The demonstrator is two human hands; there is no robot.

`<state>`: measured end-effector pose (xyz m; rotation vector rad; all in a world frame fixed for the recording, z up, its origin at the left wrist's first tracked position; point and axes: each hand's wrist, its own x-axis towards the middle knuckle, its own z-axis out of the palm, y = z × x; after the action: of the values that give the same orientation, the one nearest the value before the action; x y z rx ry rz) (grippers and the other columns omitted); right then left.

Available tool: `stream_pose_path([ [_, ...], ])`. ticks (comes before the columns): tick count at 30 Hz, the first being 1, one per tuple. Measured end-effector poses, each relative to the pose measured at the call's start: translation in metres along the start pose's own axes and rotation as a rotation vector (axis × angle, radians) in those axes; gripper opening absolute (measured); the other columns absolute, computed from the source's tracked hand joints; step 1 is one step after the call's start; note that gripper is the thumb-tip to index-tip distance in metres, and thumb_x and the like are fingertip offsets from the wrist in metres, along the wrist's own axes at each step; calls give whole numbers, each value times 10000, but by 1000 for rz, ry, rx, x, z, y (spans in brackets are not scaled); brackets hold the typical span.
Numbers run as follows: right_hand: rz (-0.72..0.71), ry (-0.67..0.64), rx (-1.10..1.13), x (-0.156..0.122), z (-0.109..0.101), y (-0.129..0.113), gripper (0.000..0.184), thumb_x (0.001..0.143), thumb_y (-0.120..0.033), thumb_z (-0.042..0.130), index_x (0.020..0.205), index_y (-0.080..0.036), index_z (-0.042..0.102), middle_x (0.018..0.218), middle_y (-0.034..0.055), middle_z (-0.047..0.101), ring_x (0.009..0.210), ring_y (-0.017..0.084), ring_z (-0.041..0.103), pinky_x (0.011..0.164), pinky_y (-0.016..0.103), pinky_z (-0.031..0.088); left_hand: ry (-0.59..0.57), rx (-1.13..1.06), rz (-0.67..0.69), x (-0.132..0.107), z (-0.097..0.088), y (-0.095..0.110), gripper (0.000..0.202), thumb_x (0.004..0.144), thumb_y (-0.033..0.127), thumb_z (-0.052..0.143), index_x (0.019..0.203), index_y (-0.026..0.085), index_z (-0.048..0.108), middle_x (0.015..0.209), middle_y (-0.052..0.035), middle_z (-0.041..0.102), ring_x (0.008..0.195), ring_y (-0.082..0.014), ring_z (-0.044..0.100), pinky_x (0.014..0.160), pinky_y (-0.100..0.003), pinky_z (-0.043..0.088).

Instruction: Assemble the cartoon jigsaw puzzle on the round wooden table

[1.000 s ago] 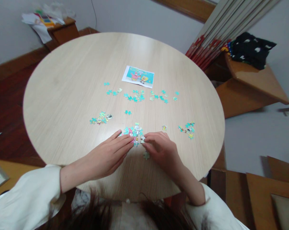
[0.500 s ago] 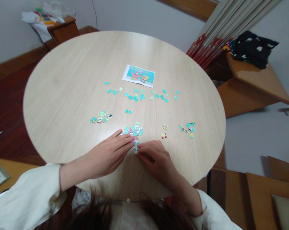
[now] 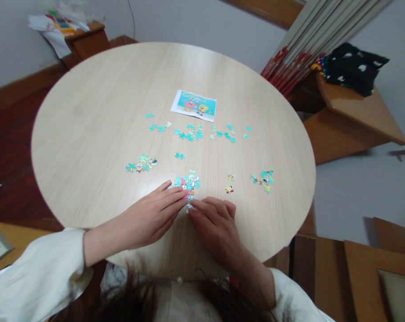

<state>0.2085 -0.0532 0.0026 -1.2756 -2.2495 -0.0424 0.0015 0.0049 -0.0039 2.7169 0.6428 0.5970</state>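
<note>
One left hand point(image 3: 155, 212) lies flat on joined pieces point(image 3: 193, 180); the right hand point(image 3: 216, 223) touches the bottom piece point(image 3: 188, 208); can't tell if pinching. The table point(image 3: 88, 116) runs wide to its left edge.

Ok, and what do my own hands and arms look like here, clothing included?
Your left hand and right hand are bare, with no gloves, rings or watch visible. The left sleeve and right sleeve are plain off-white and loose, ending partway along the forearms.
</note>
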Motion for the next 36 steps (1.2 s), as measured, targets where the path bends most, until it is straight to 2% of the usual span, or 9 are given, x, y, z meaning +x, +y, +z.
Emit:
stream_pose_path([
  [7,-72,-46,18,4,-1,4,241,993,-128,427,939,-183,655,1022,28,740,1006,157,575,864,329,324,-42,-22,-14,-1,-1,-1,417,940,104,394,1340,126,507,1332,-151,610,1267,-245,542,1129,-529,377],
  [14,28,-122,-110,-2,-5,-1,214,922,-125,493,1037,-239,633,1193,76,646,1097,231,513,924,375,331,-19,-23,-10,0,-3,0,419,927,90,408,1334,125,499,1305,-157,624,1250,-249,555,1114,-533,389],
  [16,29,-120,-95,-2,-8,0,230,922,-125,488,1058,-248,627,1151,68,658,1070,226,532,909,376,341,-19,-5,-3,1,-3,1,411,920,86,417,1318,132,508,1296,-157,626,1238,-256,559,1099,-531,403],
  [19,45,-46,-41,-1,-13,7,229,934,-140,494,1085,-255,622,1031,48,686,981,198,583,876,361,362,-18,26,13,1,-3,1,399,899,69,425,1275,140,536,1282,-167,621,1221,-267,560,1078,-540,414],
  [22,88,0,19,-1,-20,19,170,938,-156,515,1026,-231,639,905,33,695,855,178,605,817,354,386,-4,28,24,3,-4,2,360,888,50,423,1206,135,569,1248,-172,622,1188,-271,563,1058,-545,425],
  [25,118,-78,93,-5,-24,29,123,925,-202,559,999,-189,657,886,52,694,823,188,604,759,351,410,22,-59,-14,8,-6,2,317,902,62,428,1167,145,580,1193,-157,624,1145,-252,563,1011,-496,470],
  [29,148,-205,159,-12,-24,31,219,875,-252,647,1074,-162,665,977,94,693,894,218,616,761,363,455,53,-201,-71,16,-11,4,302,935,80,400,1172,165,566,1150,-127,618,1089,-209,567,912,-386,526],
  [33,180,-243,183,-14,-21,29,150,883,-222,628,1020,-203,686,961,76,695,884,207,629,758,360,469,125,-215,-91,14,-18,3,319,941,72,383,1182,172,565,1166,-115,623,1127,-206,559,997,-419,478],
  [36,184,-243,198,-12,-22,27,121,883,-205,621,982,-200,690,947,72,697,870,204,635,752,360,471,165,-194,-99,4,-21,1,344,922,47,391,1167,194,582,1134,-97,640,1108,-205,570,978,-404,483],
])
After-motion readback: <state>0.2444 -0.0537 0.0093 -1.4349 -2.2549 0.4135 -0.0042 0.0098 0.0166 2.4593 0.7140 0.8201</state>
